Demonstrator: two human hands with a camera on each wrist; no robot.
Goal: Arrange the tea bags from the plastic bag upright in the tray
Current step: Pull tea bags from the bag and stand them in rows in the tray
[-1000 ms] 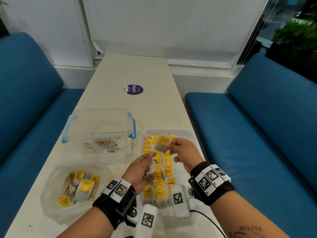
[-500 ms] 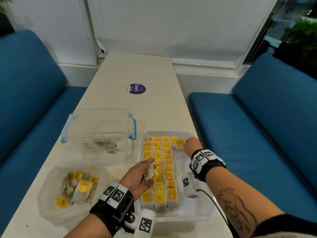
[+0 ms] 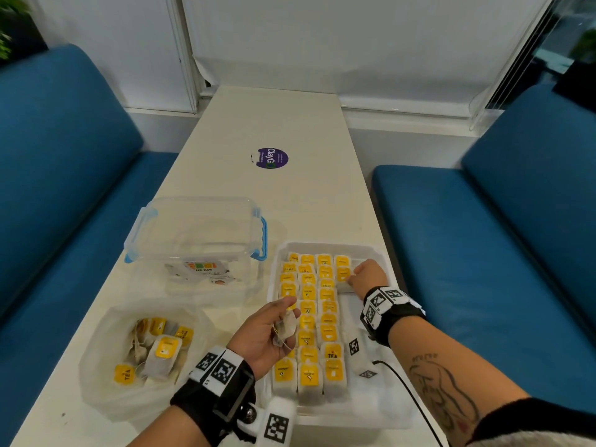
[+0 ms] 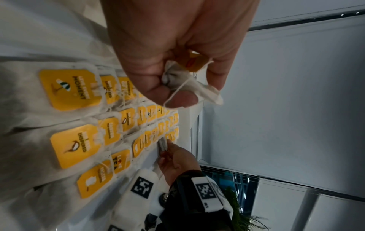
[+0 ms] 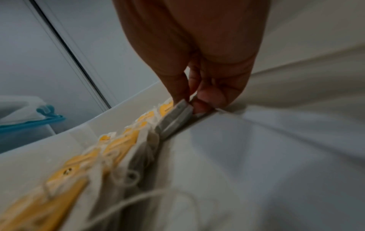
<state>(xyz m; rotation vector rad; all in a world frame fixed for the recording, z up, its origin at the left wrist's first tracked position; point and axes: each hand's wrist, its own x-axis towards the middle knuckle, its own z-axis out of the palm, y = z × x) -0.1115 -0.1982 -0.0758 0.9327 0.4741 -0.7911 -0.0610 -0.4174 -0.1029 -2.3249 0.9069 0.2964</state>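
A white tray (image 3: 325, 247) holds several rows of upright tea bags (image 3: 308, 321) with yellow tags. My right hand (image 3: 353, 279) reaches into its far right part and pinches a tea bag (image 3: 343, 283) set against the short fourth row. In the right wrist view the fingertips (image 5: 180, 95) grip that bag (image 5: 174, 119) by its top edge. My left hand (image 3: 287, 321) hovers over the tray's left side, holding another tea bag (image 3: 285, 329); its crumpled pouch (image 4: 197, 87) and yellow tag (image 4: 194, 62) show in the left wrist view. The plastic bag (image 3: 106, 337) lies at front left with more tea bags (image 3: 163, 353).
A clear lidded container (image 3: 196, 233) with blue clips stands left of the tray, behind the plastic bag. A purple sticker (image 3: 269, 158) lies further up the white table (image 3: 290, 117). Blue benches (image 3: 483, 253) flank both sides. The tray's right strip (image 3: 383, 404) holds no bags.
My right hand carried its tea bag from above the tray's middle to the far right and lowered it beside the rows. The left hand kept its bag, barely moving.
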